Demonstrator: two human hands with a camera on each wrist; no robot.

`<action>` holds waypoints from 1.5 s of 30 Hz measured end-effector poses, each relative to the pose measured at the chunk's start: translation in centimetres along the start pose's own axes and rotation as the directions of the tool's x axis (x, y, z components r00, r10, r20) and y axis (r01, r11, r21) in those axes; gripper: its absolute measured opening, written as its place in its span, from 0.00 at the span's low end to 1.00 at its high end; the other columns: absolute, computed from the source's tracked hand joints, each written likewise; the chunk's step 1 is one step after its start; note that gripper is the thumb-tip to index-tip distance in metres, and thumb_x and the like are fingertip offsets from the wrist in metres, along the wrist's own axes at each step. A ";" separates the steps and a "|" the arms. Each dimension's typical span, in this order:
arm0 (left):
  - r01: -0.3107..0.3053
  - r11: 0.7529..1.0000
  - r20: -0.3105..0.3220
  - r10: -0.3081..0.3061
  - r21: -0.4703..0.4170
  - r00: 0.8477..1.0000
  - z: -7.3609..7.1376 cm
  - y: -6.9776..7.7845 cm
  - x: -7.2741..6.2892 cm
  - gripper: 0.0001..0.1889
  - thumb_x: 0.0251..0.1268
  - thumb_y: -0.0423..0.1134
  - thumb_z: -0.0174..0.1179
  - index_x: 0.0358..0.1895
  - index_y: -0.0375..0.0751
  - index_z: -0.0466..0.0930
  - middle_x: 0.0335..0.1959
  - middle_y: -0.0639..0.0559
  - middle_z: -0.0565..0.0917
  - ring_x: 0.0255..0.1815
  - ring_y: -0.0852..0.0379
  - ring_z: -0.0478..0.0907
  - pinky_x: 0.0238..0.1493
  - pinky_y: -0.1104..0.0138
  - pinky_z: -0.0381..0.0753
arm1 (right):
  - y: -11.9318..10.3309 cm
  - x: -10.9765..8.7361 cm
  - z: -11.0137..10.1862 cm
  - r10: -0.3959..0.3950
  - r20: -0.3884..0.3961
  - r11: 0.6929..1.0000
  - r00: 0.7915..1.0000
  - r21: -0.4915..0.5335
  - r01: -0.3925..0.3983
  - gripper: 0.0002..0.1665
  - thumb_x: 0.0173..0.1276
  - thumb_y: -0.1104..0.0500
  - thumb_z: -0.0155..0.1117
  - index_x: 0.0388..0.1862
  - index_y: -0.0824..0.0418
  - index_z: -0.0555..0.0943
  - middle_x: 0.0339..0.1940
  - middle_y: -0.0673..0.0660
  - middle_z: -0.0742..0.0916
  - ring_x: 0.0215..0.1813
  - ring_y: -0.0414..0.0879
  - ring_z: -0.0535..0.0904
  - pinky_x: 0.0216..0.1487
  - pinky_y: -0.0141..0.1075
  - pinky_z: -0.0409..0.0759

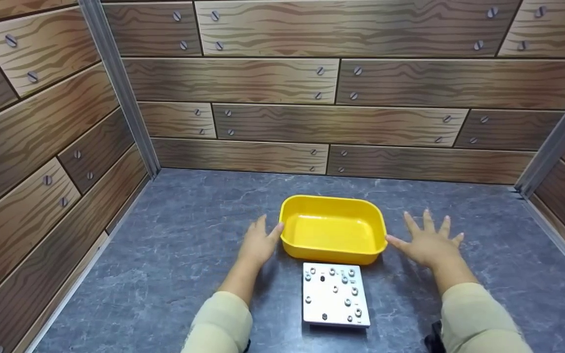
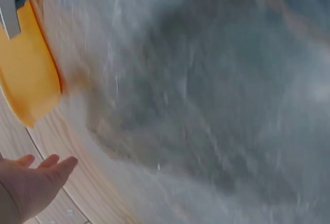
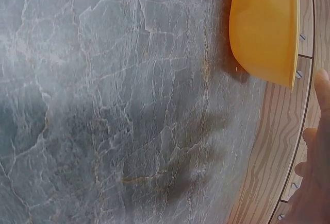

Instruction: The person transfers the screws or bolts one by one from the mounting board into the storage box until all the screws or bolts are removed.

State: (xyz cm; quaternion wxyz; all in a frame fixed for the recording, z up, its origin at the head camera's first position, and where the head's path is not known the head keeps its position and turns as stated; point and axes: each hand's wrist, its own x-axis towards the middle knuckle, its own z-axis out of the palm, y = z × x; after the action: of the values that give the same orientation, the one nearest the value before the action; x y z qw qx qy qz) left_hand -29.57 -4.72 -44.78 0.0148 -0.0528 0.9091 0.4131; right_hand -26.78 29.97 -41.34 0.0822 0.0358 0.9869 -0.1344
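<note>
A yellow plastic tub (image 1: pixel 331 254) stands on the grey surface, and nothing lies inside it. Just in front of it is a silver metal plate (image 1: pixel 329 309) with several screws set in its top; one screw sticks out below it in the left wrist view. My left hand (image 1: pixel 258 245) is beside the tub's left end, thumb tip right at the rim and fingers loosely extended. At the opposite end my right hand (image 1: pixel 430 245) has its fingers spread wide, with the thumb tip close to the rim. Both hands hold nothing.
Wood-patterned panels stand behind the work surface (image 1: pixel 165 274) and along its left (image 1: pixel 42 196) and right sides. Grey metal posts (image 1: pixel 120 88) mark the two back corners. A dark object (image 1: pixel 434 338) shows by the right sleeve.
</note>
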 end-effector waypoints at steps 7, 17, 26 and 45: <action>-0.031 0.991 -0.106 0.017 -0.132 0.994 1.5 0.2 0.3 0.24 0.62 0.47 0.56 0.58 0.37 0.71 0.50 0.42 0.78 0.52 0.48 0.75 0.53 0.58 0.75 | -0.1 0.2 0.2 -0.005 0.008 1.000 1.000 0.001 0.005 0.61 0.53 0.20 0.40 0.73 0.58 0.42 0.68 0.76 0.36 0.60 0.77 0.18 0.49 0.74 0.23; 0.004 0.973 -0.121 -0.033 -0.229 0.992 2.1 1.1 0.8 0.14 0.56 0.35 0.61 0.46 0.37 0.79 0.33 0.49 0.80 0.36 0.55 0.76 0.37 0.67 0.79 | 0.2 0.3 0.7 -0.009 0.011 1.000 1.000 -0.012 0.009 0.62 0.52 0.20 0.41 0.73 0.58 0.43 0.68 0.75 0.37 0.61 0.77 0.18 0.52 0.74 0.26; 0.087 0.955 -0.079 -0.114 -0.285 0.990 2.1 1.1 0.9 0.14 0.57 0.34 0.61 0.47 0.36 0.79 0.35 0.47 0.81 0.35 0.56 0.78 0.36 0.68 0.80 | 0.3 0.2 0.5 -0.006 0.011 1.000 1.000 0.000 0.006 0.63 0.51 0.19 0.42 0.73 0.58 0.43 0.68 0.75 0.37 0.61 0.77 0.19 0.53 0.72 0.24; 0.158 0.879 0.001 -0.176 -0.450 0.984 2.1 1.3 0.7 0.11 0.57 0.30 0.59 0.44 0.34 0.76 0.36 0.43 0.79 0.28 0.54 0.80 0.30 0.68 0.82 | -0.8 0.0 0.1 -0.039 0.020 0.999 0.999 0.010 0.038 0.61 0.52 0.21 0.43 0.73 0.56 0.43 0.70 0.72 0.40 0.66 0.75 0.28 0.58 0.71 0.32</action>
State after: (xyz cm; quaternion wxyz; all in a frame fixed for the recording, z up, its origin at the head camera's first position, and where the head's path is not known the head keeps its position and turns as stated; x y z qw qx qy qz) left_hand -30.47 -2.33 -45.27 0.0196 -0.1412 0.7815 0.6074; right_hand -26.83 29.17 -41.25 0.0895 0.0159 0.9858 -0.1413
